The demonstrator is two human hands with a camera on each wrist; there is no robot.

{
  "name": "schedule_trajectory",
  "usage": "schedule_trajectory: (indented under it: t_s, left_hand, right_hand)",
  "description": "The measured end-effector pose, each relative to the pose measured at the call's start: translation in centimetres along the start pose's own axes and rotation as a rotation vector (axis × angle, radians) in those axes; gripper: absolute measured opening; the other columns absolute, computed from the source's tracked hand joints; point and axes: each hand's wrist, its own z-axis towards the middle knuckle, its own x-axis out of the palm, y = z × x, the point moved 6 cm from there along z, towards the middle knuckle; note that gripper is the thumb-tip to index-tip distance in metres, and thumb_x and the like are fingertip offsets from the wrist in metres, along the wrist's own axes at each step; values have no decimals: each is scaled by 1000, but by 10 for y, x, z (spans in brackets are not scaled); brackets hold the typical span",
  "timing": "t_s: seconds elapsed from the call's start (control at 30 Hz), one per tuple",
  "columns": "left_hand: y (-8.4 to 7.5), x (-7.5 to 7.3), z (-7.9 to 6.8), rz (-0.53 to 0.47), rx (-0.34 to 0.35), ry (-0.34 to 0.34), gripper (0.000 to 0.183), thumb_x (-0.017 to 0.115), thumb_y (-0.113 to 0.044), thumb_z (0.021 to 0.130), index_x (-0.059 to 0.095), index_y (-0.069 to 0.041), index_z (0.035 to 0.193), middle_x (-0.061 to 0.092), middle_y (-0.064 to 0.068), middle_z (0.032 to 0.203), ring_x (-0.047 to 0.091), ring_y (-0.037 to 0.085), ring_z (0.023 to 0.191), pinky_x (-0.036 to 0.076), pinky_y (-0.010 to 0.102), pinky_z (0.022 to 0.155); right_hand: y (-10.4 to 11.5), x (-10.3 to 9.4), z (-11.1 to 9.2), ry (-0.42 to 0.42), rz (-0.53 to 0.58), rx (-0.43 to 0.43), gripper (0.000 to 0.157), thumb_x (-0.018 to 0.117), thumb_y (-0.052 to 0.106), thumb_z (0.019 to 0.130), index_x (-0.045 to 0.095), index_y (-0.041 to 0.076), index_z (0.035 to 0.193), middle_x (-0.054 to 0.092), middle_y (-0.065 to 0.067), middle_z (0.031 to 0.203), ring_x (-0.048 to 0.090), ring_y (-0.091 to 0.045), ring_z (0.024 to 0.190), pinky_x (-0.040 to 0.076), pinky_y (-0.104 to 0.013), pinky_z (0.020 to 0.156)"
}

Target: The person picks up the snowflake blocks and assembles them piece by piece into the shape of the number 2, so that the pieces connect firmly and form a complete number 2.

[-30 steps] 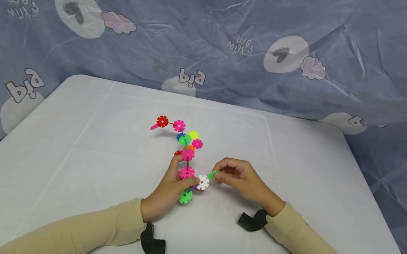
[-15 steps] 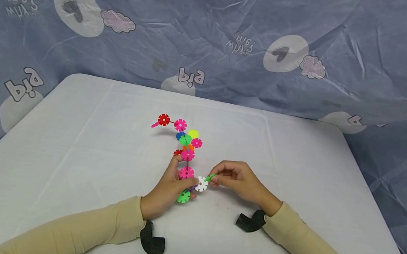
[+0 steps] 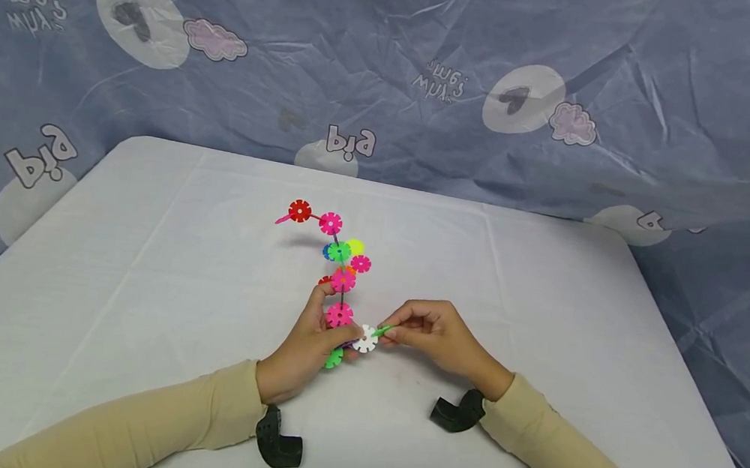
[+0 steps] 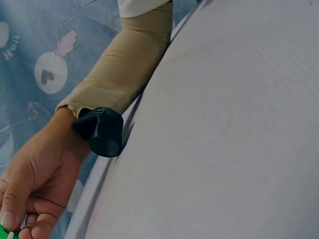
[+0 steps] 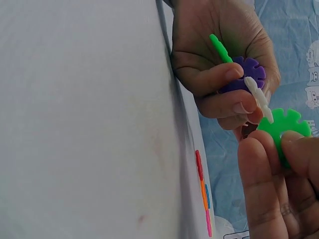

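My left hand point(image 3: 299, 351) grips the near end of a chain of interlocking snowflake discs, thumb close to a white disc point(image 3: 365, 340). In the right wrist view a purple disc point(image 5: 256, 72) lies between its fingers, with the white disc point(image 5: 259, 99) edge-on beside it. Thumb and fingers of my right hand point(image 3: 436, 334) pinch a green disc point(image 5: 286, 122), whose rim meets the white disc's edge. Pink discs point(image 3: 343, 280) and another green disc point(image 3: 339, 252) run away from me up the chain to a red disc point(image 3: 299, 211) at the far left.
A white cloth covers the table point(image 3: 544, 303). Behind it hangs a grey-blue printed curtain point(image 3: 394, 40). Black angled mounts point(image 3: 457, 415) sit at both wrists, below the beige sleeves point(image 3: 140, 415).
My right hand has moved left and slightly down, bringing the green disc from the white disc's upper right onto its edge. The chain's far red end has risen a little in the head view.
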Motion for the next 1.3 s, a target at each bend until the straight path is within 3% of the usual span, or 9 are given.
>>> schedule_trajectory:
  t_s: [0.3, 0.53, 1.0, 1.17, 1.3]
  left_hand:
    - [2, 0, 2, 6, 1, 15, 66, 62, -1, 103, 20, -12, 152, 66, 15, 99, 73, 14, 79, 60, 22, 84]
    - [2, -1, 2, 16, 10, 39, 66, 61, -2, 103, 19, -12, 153, 70, 13, 97, 73, 17, 81, 60, 24, 86]
    - [2, 2, 4, 6, -11, 70, 70, 61, -5, 103, 17, -15, 157, 70, 13, 97, 70, 17, 86, 59, 24, 83]
    - [4, 5, 4, 0, -27, 78, 64, 56, -6, 104, 18, -15, 156, 69, 19, 120, 75, 21, 97, 61, 26, 87]
    - [4, 5, 4, 0, -33, 26, 58, 52, -13, 107, 18, -14, 154, 64, 21, 135, 73, 22, 101, 63, 27, 83]
  right_hand:
    - [-2, 2, -1, 0, 39, -16, 13, 70, -13, 98, 67, -25, 104, 70, -42, 100, 79, -14, 92, 66, -35, 80]
    - [-2, 3, -2, 20, 37, -33, 11, 69, -18, 95, 68, -25, 103, 78, -26, 104, 80, -15, 94, 65, -35, 81]
    - [-7, 4, -1, 12, 22, -69, 9, 71, -20, 92, 68, -22, 100, 75, -33, 99, 80, -13, 91, 66, -33, 79]
    - [-7, 3, 1, 27, -19, -25, 9, 72, -18, 93, 68, -18, 101, 75, -28, 99, 78, -11, 92, 65, -33, 81]
    - [-7, 3, 4, 51, -69, 33, 16, 74, -18, 91, 70, -16, 107, 75, -27, 105, 78, -13, 96, 65, -33, 85]
